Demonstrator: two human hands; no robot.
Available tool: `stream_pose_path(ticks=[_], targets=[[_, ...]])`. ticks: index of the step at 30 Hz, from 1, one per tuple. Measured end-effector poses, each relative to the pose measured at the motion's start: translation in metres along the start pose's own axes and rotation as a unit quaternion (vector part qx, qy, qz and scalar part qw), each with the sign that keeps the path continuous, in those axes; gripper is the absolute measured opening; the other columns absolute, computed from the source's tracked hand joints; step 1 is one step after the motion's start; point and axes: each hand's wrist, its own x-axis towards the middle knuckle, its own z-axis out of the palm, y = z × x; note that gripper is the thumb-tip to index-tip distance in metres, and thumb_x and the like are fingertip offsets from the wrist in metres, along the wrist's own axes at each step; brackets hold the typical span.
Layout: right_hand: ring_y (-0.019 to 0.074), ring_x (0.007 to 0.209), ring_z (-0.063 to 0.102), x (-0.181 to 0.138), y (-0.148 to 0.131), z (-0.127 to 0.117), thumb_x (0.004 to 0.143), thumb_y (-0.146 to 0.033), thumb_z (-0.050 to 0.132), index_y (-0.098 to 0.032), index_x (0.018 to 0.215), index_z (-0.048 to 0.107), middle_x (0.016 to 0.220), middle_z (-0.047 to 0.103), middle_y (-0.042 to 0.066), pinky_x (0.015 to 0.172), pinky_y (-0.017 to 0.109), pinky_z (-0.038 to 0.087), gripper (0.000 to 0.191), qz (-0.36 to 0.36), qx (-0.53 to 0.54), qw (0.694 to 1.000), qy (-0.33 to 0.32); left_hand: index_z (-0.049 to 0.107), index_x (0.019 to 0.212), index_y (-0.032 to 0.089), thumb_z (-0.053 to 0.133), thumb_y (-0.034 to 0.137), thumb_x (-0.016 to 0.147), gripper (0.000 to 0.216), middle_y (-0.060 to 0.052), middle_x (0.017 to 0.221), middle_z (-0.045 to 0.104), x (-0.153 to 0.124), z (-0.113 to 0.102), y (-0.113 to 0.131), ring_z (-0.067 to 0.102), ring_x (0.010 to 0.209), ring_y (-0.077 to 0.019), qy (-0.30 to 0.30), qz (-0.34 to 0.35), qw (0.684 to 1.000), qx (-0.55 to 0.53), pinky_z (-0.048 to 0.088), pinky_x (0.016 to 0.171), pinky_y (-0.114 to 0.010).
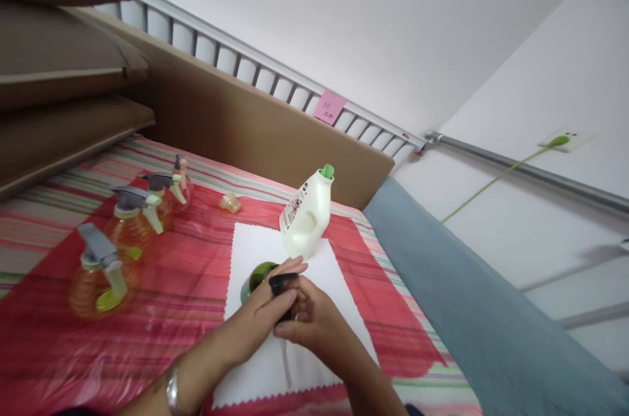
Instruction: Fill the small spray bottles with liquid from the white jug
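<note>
My left hand (265, 311) wraps around a green bottle (258, 277) standing on a white cloth (255, 245). My right hand (312, 318) is closed on a black spray head (284, 283) at the bottle's top, and a thin tube (285, 363) shows below my hands. A white jug with a green spout (307, 216) stands just beyond, at the cloth's far edge.
Three amber spray bottles (101, 275) (135, 223) (171, 193) stand on the red striped cover (162, 311) to the left. A small pale cap (230, 202) lies farther back. Cardboard (255, 134) lines the far side, and a grey-blue edge (466, 311) runs along the right.
</note>
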Motion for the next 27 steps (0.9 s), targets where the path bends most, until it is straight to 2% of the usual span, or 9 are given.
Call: stream_pose_path(ticks=[2,4,8,10,12,15,18,22,27], targets=[[0.0143,0.074,0.056,-0.004,0.005,0.005,0.056,-0.022,0.078,-0.022,0.096,0.059,0.081,0.062,-0.001,0.063,0.025,0.043,0.044,0.004,0.051,0.999,0.008,0.045,0.132,0.024,0.042,0.041,0.088,0.047,-0.001,0.147,0.031,-0.003,0.005,0.002,0.019,0.137,-0.0223,-0.019,0.012,0.999,0.048,0.013,0.114,-0.041],[0.0127,0.067,0.055,-0.011,0.010,0.002,0.061,-0.025,0.075,-0.021,0.094,0.059,0.074,0.060,-0.002,0.055,0.023,0.040,0.037,0.014,0.037,0.999,0.019,0.042,0.134,0.023,0.044,0.043,0.087,0.052,-0.002,0.148,0.030,-0.005,0.007,0.005,0.017,0.138,-0.0239,-0.044,0.009,0.996,0.082,0.012,0.114,-0.043],[0.0103,0.055,0.049,-0.021,0.011,-0.024,0.063,-0.029,0.074,-0.019,0.093,0.058,0.068,0.058,-0.002,0.042,0.020,0.031,0.036,0.017,-0.011,0.998,0.066,0.031,0.140,0.021,0.058,0.049,0.077,0.074,-0.006,0.149,0.026,-0.004,0.002,0.008,0.018,0.137,-0.0274,-0.095,-0.008,0.988,0.124,0.014,0.113,-0.046],[0.0088,0.052,0.046,-0.021,0.005,-0.041,0.063,-0.030,0.073,-0.019,0.090,0.056,0.072,0.061,0.000,0.042,0.020,0.033,0.034,-0.010,-0.003,0.991,0.135,0.030,0.140,0.020,0.065,0.047,0.070,0.083,-0.008,0.147,0.030,0.001,-0.007,0.005,0.023,0.135,-0.0281,-0.075,-0.016,0.985,0.154,0.019,0.111,-0.045],[0.0082,0.053,0.047,-0.018,-0.004,-0.052,0.067,-0.031,0.071,-0.019,0.089,0.055,0.078,0.063,0.001,0.046,0.022,0.037,0.030,-0.063,0.015,0.975,0.212,0.033,0.138,0.018,0.069,0.042,0.066,0.085,-0.010,0.144,0.036,0.008,-0.018,-0.003,0.030,0.132,-0.0281,-0.023,-0.018,0.981,0.193,0.024,0.110,-0.041],[0.0102,0.058,0.051,-0.009,-0.016,-0.053,0.068,-0.031,0.070,-0.020,0.093,0.053,0.084,0.065,0.003,0.054,0.026,0.043,0.032,-0.138,0.040,0.950,0.276,0.034,0.137,0.013,0.070,0.034,0.062,0.086,-0.014,0.142,0.038,0.020,-0.034,-0.024,0.032,0.131,-0.0281,0.042,-0.030,0.964,0.260,0.025,0.109,-0.039],[0.0122,0.063,0.055,0.001,-0.019,-0.041,0.070,-0.031,0.068,-0.021,0.101,0.051,0.088,0.064,0.003,0.062,0.029,0.046,0.037,-0.168,0.029,0.941,0.293,0.032,0.138,0.011,0.073,0.030,0.056,0.094,-0.016,0.144,0.032,0.029,-0.042,-0.046,0.028,0.133,-0.0297,0.042,-0.070,0.948,0.307,0.024,0.108,-0.041],[0.0135,0.068,0.057,0.014,-0.013,-0.029,0.072,-0.031,0.065,-0.020,0.106,0.051,0.091,0.064,0.004,0.066,0.031,0.048,0.038,-0.175,-0.010,0.943,0.284,0.031,0.139,0.014,0.076,0.029,0.050,0.101,-0.015,0.145,0.032,0.032,-0.040,-0.066,0.028,0.132,-0.0315,0.017,-0.101,0.941,0.321,0.026,0.107,-0.042],[0.0179,0.077,0.061,0.036,0.012,-0.029,0.073,-0.035,0.062,-0.018,0.108,0.049,0.095,0.065,0.007,0.066,0.032,0.050,0.041,-0.124,-0.060,0.957,0.255,0.034,0.136,0.018,0.077,0.029,0.049,0.098,-0.011,0.141,0.039,0.033,-0.037,-0.075,0.036,0.128,-0.0291,0.011,-0.093,0.948,0.304,0.030,0.105,-0.039]])
